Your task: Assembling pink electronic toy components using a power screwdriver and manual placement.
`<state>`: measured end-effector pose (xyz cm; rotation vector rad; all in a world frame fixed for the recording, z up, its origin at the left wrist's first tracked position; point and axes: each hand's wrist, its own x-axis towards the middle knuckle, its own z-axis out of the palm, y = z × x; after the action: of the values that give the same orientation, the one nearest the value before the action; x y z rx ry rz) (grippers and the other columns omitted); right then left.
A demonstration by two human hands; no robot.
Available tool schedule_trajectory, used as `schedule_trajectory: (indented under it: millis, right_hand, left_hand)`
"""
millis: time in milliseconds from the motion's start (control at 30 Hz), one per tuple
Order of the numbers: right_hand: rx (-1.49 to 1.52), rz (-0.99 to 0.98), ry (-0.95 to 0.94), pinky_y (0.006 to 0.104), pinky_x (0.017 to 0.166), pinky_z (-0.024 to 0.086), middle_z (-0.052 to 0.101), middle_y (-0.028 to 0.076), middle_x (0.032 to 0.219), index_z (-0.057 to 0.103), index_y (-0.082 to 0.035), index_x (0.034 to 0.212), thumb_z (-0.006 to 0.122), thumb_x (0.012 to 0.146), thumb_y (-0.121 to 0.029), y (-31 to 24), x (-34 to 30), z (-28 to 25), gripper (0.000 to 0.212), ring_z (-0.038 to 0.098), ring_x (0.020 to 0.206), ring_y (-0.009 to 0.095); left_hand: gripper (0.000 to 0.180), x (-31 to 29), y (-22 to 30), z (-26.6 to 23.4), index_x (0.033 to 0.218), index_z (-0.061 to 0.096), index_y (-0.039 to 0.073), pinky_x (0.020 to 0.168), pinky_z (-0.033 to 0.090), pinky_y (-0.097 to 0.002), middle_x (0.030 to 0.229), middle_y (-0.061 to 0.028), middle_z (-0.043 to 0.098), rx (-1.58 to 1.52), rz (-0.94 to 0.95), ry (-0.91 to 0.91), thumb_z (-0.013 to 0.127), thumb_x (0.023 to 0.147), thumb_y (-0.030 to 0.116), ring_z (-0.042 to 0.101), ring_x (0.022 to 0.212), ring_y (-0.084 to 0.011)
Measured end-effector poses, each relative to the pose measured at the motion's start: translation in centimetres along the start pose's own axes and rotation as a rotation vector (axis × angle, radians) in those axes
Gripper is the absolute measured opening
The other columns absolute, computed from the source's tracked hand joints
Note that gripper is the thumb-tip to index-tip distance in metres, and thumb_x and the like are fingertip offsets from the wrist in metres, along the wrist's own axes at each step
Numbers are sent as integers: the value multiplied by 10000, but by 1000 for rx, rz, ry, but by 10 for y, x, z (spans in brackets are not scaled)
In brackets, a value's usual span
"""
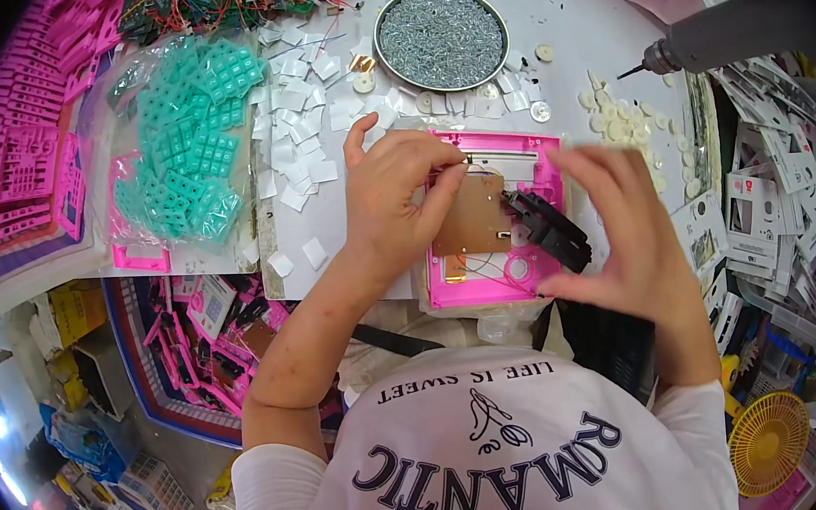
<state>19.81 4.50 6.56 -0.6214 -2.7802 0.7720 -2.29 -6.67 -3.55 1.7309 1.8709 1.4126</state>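
Note:
A pink plastic case (493, 294) lies before me with its inside facing up. Within it sit a brown circuit board (464, 216), thin wires and a slim silver metal bar (503, 155) near the far edge. A black plastic mechanism (548, 231) rests at a slant over the board's right side. My left hand (398, 188) is closed in a pinch at the bar's left end, above the board; what its fingertips hold is too small to make out. Slightly blurred, my right hand (622, 231) spreads its thumb and fingers around the case's right side, holding nothing.
Beyond the case stands a round metal dish (442, 40) of small screws. White paper pieces (294, 92) and cream discs (614, 116) lie scattered. Bagged teal keypads (197, 128) are at left. A grey electric screwdriver (705, 38) juts in from the right.

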Motion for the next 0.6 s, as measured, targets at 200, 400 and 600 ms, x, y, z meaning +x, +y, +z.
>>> schedule_trajectory:
  millis: [200,400,600]
  right_hand:
    - [349,152,-2,366,803,553,665,132,1121,600,-14,1286,774,832,-140,30,-35,25,503,664,945,271]
    - [869,551,-464,237,575,490,681,33,853,610,-7,1253,678,963,-225,39,28,15,368,625,643,70]
    - [117,-28,49,402,817,543,673,149,1073,622,-71,1265,827,761,-290,17,18,21,586,643,951,327]
  left_hand:
    - [99,2,-2,3,920,706,147,1108,294,-491,873,12,699,-67,-28,21,750,835,121,669,887,-168]
    - [91,4,-3,-3,910,710,144,1096,314,-471,885,5,706,-97,-28,-4,754,834,120,673,897,-174]
    - [97,3,-3,-11,893,712,141,1076,334,-466,864,6,699,-28,-3,-62,771,819,120,673,905,-193]
